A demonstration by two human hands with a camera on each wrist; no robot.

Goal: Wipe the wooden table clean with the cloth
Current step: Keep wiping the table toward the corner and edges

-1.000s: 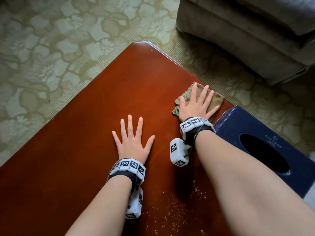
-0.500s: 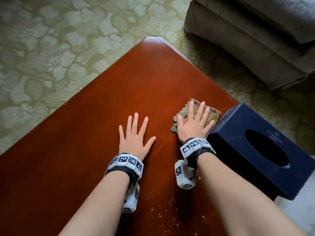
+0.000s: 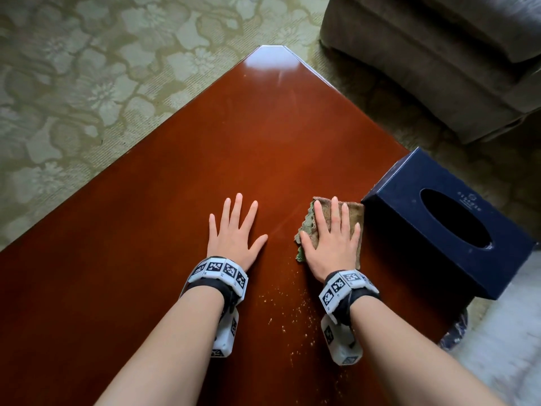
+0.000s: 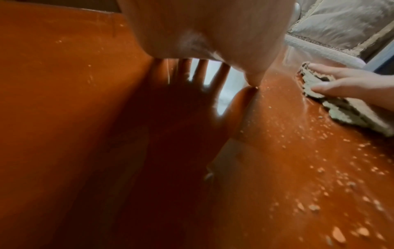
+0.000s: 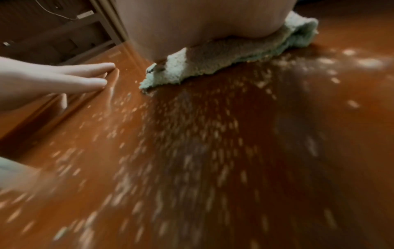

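A glossy reddish wooden table (image 3: 175, 230) fills the head view. My right hand (image 3: 330, 244) lies flat, fingers straight, pressing a folded brown-green cloth (image 3: 354, 212) onto the table beside the box. The cloth (image 5: 213, 57) shows under my palm in the right wrist view, and the cloth (image 4: 341, 107) also appears at the right of the left wrist view. My left hand (image 3: 234, 230) rests flat on the bare wood with fingers spread, holding nothing. Pale crumbs (image 3: 292, 312) are scattered on the table between my wrists and toward me; crumbs (image 5: 192, 134) lie just before the cloth.
A dark blue tissue box (image 3: 448, 224) stands at the table's right edge, touching or nearly touching the cloth. A grey sofa (image 3: 439, 54) sits at the back right. Patterned green carpet (image 3: 87, 83) surrounds the table; its far corner (image 3: 270, 48) is ahead.
My right hand has drawn the cloth toward me along the table's right side, now beside the tissue box. The left hand stays flat in place.
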